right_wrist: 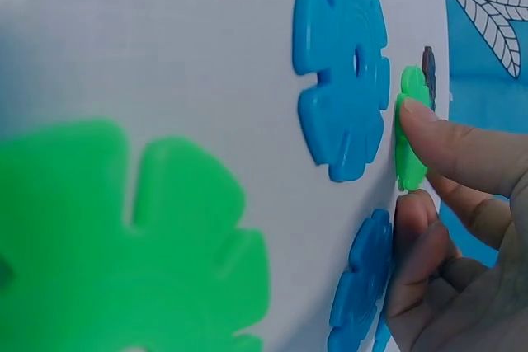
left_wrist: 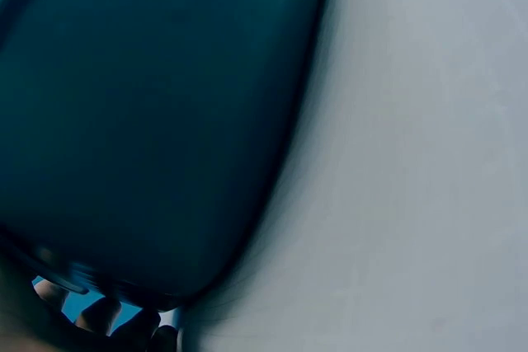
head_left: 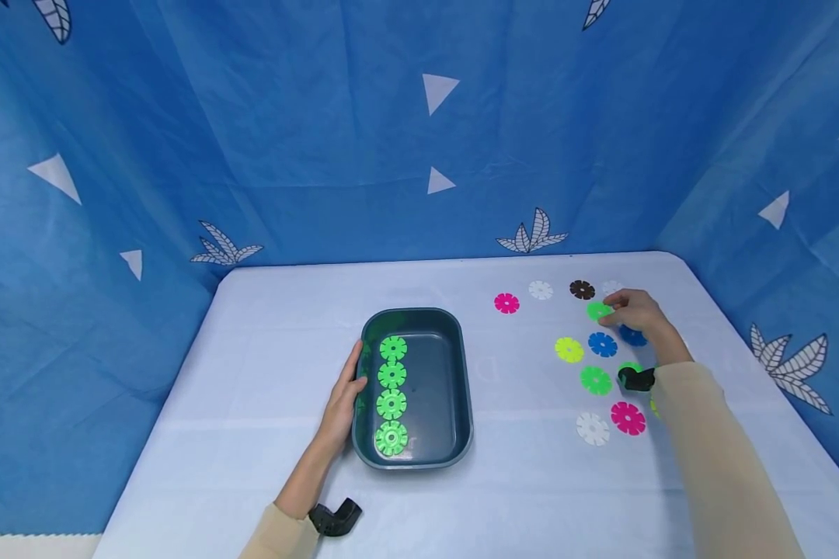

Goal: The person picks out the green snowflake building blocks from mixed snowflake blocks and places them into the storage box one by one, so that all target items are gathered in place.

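A dark teal plastic tray (head_left: 429,466) stands on the table with several green notched discs (head_left: 391,404) in a column along its left side. My left hand (head_left: 339,404) holds the tray's left side, its thumb at the rim; in the left wrist view the fingers (left_wrist: 99,315) show beside the dark wall. At the right, my right hand (head_left: 636,310) pinches a green notched disc (head_left: 598,311) between thumb and fingers, at table level. The right wrist view shows the thumb on this green disc (right_wrist: 407,150), with a blue notched disc (right_wrist: 342,72) near it.
Around the right hand lie more notched discs: blue (head_left: 603,345), yellow (head_left: 569,349), green (head_left: 596,380), pink (head_left: 628,418), white (head_left: 593,428) and brown (head_left: 583,289). Another pink disc (head_left: 506,303) lies farther left. A blue patterned cloth (head_left: 391,140) hangs behind the white table (head_left: 266,349).
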### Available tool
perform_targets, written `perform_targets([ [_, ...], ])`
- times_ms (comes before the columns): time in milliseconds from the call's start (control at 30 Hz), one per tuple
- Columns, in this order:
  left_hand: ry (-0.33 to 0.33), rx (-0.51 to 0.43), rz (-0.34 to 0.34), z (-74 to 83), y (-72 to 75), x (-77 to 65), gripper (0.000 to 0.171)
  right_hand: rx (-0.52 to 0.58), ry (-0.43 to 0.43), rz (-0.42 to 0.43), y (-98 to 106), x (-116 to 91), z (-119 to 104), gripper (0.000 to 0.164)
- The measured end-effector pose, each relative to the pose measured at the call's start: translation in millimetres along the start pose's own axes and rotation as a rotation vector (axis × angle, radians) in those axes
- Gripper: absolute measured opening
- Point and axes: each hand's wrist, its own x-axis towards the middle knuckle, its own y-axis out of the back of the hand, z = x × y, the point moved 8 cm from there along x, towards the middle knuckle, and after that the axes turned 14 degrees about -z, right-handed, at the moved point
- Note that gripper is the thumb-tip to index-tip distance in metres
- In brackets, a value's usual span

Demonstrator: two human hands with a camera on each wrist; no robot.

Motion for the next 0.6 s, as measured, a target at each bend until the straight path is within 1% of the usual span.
perform_targets([
  [200, 0.002, -0.003, 0.003, -0.5, 0.1, 0.2, 0.057, 0.031, 0.026, 0.024, 4.0, -1.9, -1.7, 0.046],
  [333, 0.003, -0.003, 0.005, -0.3, 0.2, 0.2, 0.057, 0.074, 0.023, 0.035, 7.2, -0.6, 0.8, 0.038],
  [467, 0.003, 0.003, 0.006, -0.1, 0.6, 0.0, 0.057, 0.131, 0.033, 0.045, 10.0, 0.7, 2.3, 0.039],
  [600, -0.001, 0.013, 0.005, 0.1, 1.0, -0.3, 0.057, 0.173, 0.055, 0.052, 11.4, -2.9, -4.6, 0.039],
])
